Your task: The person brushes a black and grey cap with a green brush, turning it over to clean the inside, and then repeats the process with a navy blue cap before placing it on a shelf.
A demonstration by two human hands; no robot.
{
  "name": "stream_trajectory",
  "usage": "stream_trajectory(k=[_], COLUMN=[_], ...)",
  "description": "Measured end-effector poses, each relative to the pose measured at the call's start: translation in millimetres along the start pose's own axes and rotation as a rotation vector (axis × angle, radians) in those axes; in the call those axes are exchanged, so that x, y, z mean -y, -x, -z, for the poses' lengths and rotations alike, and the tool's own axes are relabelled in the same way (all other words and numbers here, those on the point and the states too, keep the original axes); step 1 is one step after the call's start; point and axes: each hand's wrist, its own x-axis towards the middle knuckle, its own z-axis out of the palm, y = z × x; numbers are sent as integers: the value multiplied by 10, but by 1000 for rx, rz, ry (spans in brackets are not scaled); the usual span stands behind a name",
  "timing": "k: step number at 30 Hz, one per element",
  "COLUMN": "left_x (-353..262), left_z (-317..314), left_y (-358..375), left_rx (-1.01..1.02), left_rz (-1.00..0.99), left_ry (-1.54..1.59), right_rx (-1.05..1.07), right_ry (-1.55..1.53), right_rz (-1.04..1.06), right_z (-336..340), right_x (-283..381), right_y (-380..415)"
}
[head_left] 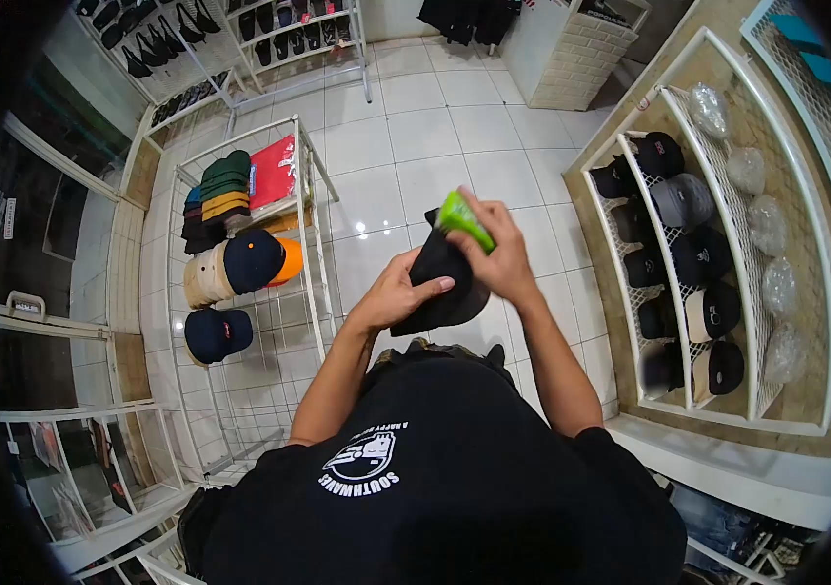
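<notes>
A black cap [443, 278] is held in front of my body, over the tiled floor. My left hand [398, 292] grips its left side, with the thumb lying across the dark fabric. In my right hand [501, 252] is a bright green object [464, 221], perhaps a brush or a pack, pressed against or just over the upper part of the cap. The fingers of my right hand wrap round its right side. The underside of the green object is hidden.
A white wire rack [321, 283] on the left carries stacked caps [252, 261], folded shirts and a red package [273, 173]. On the right, a white shelf [749, 322] holds caps and plastic-wrapped bundles. A brick-patterned counter [576, 63] stands at the back.
</notes>
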Motion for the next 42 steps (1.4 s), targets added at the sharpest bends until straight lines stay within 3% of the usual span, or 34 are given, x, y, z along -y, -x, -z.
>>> stream_trajectory(k=[1, 3, 5, 7, 9, 10, 11, 13, 14, 15, 17, 18, 19, 21, 22, 25, 27, 29, 31, 33, 35, 38, 39, 41, 42], left_x=[-34, 24, 69, 28, -92, -45, 5, 81, 106, 65, -11, 10, 52, 126, 108, -29, -14, 63, 56, 4, 33, 3, -12, -45, -100], left_z=[-33, -6, 31, 4, -84, -108, -73, -54, -23, -43, -98, -103, -76, -47, -14, -57, -19, 47, 69, 40, 70, 144, 142, 117, 97], left_y=[-7, -86, -83, -80, -66, -78, -118, -160, -160, -153, -132, -121, -149, -145, -121, -48, -95, -48, -9, 11, -10, 42, 64, 83, 91], left_rx=[8, 26, 15, 51, 64, 47, 50, 21, 62, 69, 35, 34, 35, 33, 58, 54, 52, 12, 23, 48, 45, 16, 17, 40, 47], left_rz=[100, 15, -63, 13, 57, 14, 10, -150, -112, -107, 130, 79, 77, -58, -59, 100, 48, 30, 31, 101, 66, 122, 128, 161, 161], left_ry=[75, 13, -100, -24, -38, -57, -62, -95, -86, -84, 8, 8, 2, 55, 23, 63, 49, 57, 81, 97, 95, 71, 71, 126, 122], right_rx=[-11, -37, 98, 61, -103, -116, -121, 19, 15, 11, -111, -114, -118, -3, -10, -136, -122, -21, -15, -54, -49, -1, -1, -39, -36], right_ry=[2, -25, 155, 153, -91, -89, -89, 101, 156, 158, -58, -96, -99, 112, 114, -97, -71, 113, 120, -196, -175, -47, -49, -141, 73], right_rz=[-57, 73, 282, 238, -106, -131, -126, 245, 276, 268, -78, -124, -121, 202, 228, -89, -68, 259, 251, -139, -131, 159, 153, -127, -10], right_z=[45, 61, 106, 97, 103, 118, 110, 115, 111, 111, 100, 107, 111, 107, 85, 53, 83, 70, 33, -6, -43, -37, -46, -42, -33], right_x=[-58, -62, 214, 136, -31, -21, 9, 185, 197, 111, -173, -121, -56, 124, 110, -163, -78, 160, 90, -129, -187, 130, 69, -236, -455], right_y=[-45, 7, 79, 65, -7, 19, 71, 175, 183, 153, 94, 58, 77, 184, 180, 43, 22, 122, 106, 21, 62, 128, 110, 50, 81])
